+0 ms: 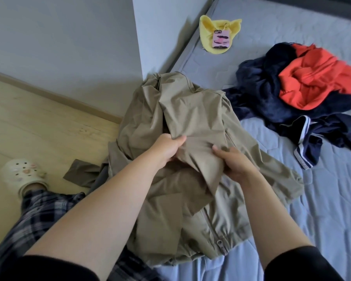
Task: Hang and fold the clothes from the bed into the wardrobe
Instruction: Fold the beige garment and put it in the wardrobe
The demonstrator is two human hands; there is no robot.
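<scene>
A khaki jacket (193,110) lies spread at the near left corner of the bed (332,209), partly hanging over the edge toward the floor. My left hand (166,148) grips a fold of its fabric near the middle. My right hand (234,162) pinches the cloth just to the right, thumb on top. The jacket's zipper and elastic hem point toward me. Further right on the bed lies a heap of dark navy clothes (272,94) with an orange-red garment (316,78) on top.
A yellow cloth (207,33) with a pink phone (220,39) on it lies at the far edge of the bed. A white panel (156,27) stands beside the bed. Wooden floor (39,118) lies to the left, with my foot in a white clog (22,175).
</scene>
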